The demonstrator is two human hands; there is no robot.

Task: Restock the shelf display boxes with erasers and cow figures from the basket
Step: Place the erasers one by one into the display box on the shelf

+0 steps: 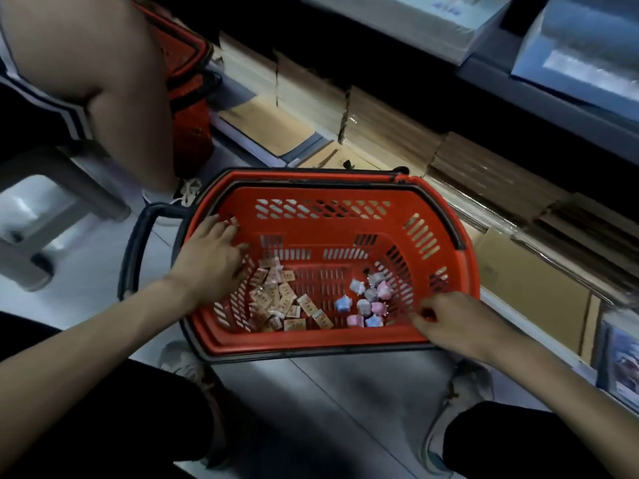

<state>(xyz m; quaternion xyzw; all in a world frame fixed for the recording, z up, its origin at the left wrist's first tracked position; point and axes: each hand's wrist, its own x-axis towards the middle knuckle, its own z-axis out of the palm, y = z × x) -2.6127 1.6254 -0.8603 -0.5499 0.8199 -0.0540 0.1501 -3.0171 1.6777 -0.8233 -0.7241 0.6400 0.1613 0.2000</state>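
Head view: basket [311, 343] holds erasers [285, 292], cow figures [364, 307]; left hand [211, 264] splayed, right hand [453, 323] unclear.

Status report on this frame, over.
Left hand open over erasers. Right hand at basket rim, grip unclear. Cow figures loose inside. Nothing blocking.

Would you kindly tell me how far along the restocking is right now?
No restocked display box is in view. The basket holds a heap of erasers and a cluster of cow figures. The left hand reaches onto the erasers with spread fingers; the right hand sits beside the cow figures, fingers curled, a grasp unclear. Both kinds remain to be shelved.
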